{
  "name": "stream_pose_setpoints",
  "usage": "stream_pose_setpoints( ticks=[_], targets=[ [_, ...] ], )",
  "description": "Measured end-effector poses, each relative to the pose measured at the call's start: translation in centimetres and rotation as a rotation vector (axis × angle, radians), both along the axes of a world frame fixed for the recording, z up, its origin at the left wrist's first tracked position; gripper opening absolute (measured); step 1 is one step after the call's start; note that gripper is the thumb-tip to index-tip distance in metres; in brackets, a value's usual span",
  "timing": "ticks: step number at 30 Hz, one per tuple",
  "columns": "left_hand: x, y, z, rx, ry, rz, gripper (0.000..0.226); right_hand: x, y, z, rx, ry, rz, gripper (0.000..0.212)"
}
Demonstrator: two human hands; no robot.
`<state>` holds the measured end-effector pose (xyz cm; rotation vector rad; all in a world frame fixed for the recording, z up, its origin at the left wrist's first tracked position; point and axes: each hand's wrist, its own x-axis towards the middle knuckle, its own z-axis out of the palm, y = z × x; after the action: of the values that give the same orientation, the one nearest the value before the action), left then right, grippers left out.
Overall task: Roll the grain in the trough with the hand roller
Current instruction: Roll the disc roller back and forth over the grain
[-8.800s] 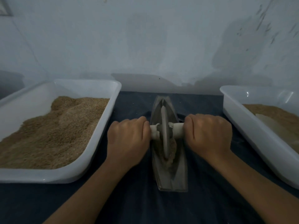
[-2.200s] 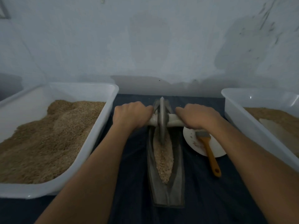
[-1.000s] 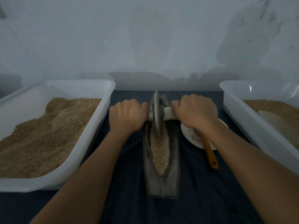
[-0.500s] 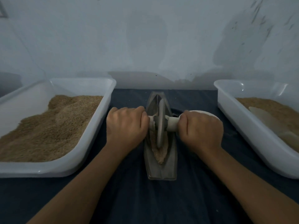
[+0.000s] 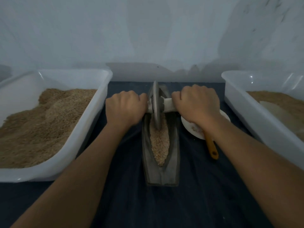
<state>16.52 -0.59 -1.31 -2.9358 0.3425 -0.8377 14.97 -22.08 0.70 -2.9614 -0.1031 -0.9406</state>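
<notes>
Rolling of grain (image 5: 159, 142) in the trough (image 5: 160, 170), wheel at the far end.

Our left hand (image 5: 125, 109) and right hand (image 5: 197, 106) are both closed tightly around the handles of the hand roller (image 5: 155, 104). We think we should press evenly on both sides and keep the disc upright, so it stays in the groove and no grain spills.

Dark blue cloth-covered table (image 5: 205, 195) carries two white plastic tubs (image 5: 92, 116) (image 5: 238, 102), grey boat-shaped trough (image 5: 172, 162), small white dish (image 5: 189, 127).
</notes>
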Motion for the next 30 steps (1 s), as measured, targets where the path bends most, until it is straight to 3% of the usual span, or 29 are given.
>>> stream_pose_setpoints(
  ticks=[2, 6, 10, 15, 16, 18, 20, 24, 28, 30],
  targets=[
    [-2.7, 0.6, -0.6, 0.052, -0.069, -0.078, 0.022, -2.7, 0.4, -1.0, -0.011, -0.086, -0.016, 0.057],
    [-5.9, 1.3, -1.3, -0.253, -0.159, -0.199, 0.034, -6.9, 0.3, -2.5, -0.047, -0.204, 0.042, 0.045],
    [-7.9, 1.6, -1.7, -0.317, -0.242, -0.227, 0.03, -8.4, 0.4, -2.7, -0.06, -0.268, 0.089, 0.039],
    [-6.2, 0.9, -1.4, -0.244, -0.259, -0.168, 0.033, -6.8, 0.3, -2.8, -0.031, -0.265, 0.052, 0.042],
    [-5.5, 0.9, -1.5, -0.141, -0.261, -0.148, 0.031, -6.1, 0.3, -2.7, -0.024, -0.25, 0.033, 0.044],
    [-4.0, 0.9, -0.9, 0.114, -0.249, -0.109, 0.024, -4.3, 0.4, -2.3, -0.015, -0.201, -0.02, 0.051],
    [-2.4, 0.8, -0.2, 0.214, -0.127, -0.081, 0.018, -2.2, 0.3, -1.8, -0.005, -0.148, -0.052, 0.054],
    [1.3, -0.2, 0.8, 0.06, 0.053, -0.034, 0.053, 1.0, -0.4, -1.1, 0.05, -0.034, -0.022, 0.054],
    [2.7, -1.0, 1.7, -0.06, 0.152, 0.024, 0.041, 2.1, -0.7, -0.5, 0.078, 0.102, -0.024, 0.057],
    [1.2, -0.6, 1.3, -0.041, 0.137, 0.024, 0.04, 1.3, -0.3, -0.5, 0.059, 0.048, -0.021, 0.057]
  ],
)
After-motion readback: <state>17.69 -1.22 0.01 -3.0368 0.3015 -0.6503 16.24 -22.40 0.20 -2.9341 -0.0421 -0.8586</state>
